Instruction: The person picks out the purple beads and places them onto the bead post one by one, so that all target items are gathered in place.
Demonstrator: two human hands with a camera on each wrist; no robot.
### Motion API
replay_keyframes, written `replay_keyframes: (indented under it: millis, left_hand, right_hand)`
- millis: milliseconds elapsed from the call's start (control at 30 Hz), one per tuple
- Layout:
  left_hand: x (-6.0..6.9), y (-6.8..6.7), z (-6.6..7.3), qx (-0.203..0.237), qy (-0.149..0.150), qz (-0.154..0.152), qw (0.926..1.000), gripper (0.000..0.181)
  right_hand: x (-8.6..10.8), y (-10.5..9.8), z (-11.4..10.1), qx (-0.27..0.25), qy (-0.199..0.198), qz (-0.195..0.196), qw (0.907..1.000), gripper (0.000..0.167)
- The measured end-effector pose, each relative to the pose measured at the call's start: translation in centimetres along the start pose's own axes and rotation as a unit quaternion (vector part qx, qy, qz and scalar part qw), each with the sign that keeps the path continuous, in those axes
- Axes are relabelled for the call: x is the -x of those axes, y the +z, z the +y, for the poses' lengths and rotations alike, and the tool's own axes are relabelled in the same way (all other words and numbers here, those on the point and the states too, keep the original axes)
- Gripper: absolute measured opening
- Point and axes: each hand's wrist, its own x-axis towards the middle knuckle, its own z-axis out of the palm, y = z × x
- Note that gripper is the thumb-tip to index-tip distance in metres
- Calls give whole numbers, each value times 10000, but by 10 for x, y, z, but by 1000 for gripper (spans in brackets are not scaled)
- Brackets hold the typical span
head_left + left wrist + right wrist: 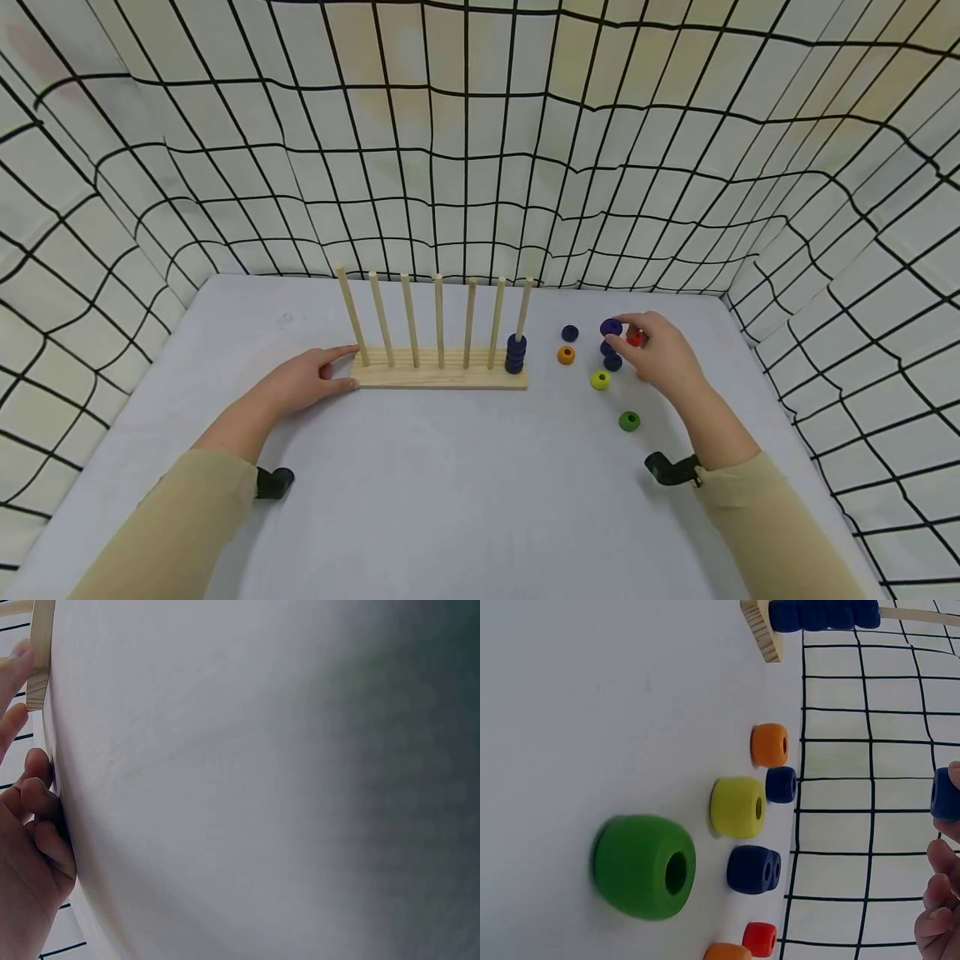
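Observation:
A wooden peg rack [442, 379] with several upright pegs stands on the white table. Stacked on its rightmost peg are several dark blue beads [515, 354]. At the rack's left end, my left hand [303, 379] holds the base between thumb and index finger, the other fingers curled in the left wrist view. My right hand [663, 354] pinches a dark blue bead [611, 327], raised off the table in the right wrist view. Below it lie two more blue beads [612, 362] close together and a red bead [760, 940], partly covered by the hand in the head view.
Left of my right hand lie a blue bead [570, 333], an orange bead [566, 355] and a yellow bead [600, 380]. A green bead [629, 421] sits nearer me. Another orange bead [727, 952] shows at the right wrist view's edge. Black netting [465, 200] surrounds the table.

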Motion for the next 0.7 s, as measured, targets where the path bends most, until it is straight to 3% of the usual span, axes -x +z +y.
replay_keyframes:
  millis: [300, 700]
  left_hand:
    - [2, 0, 1, -50, 110, 25, 9999, 80]
    - [1, 0, 1, -46, 67, 11, 10000, 81]
  right_hand:
    - [-2, 4, -12, 25, -371, 246, 9990, 45]
    - [-4, 6, -28, -84, -533, 327, 9980, 45]
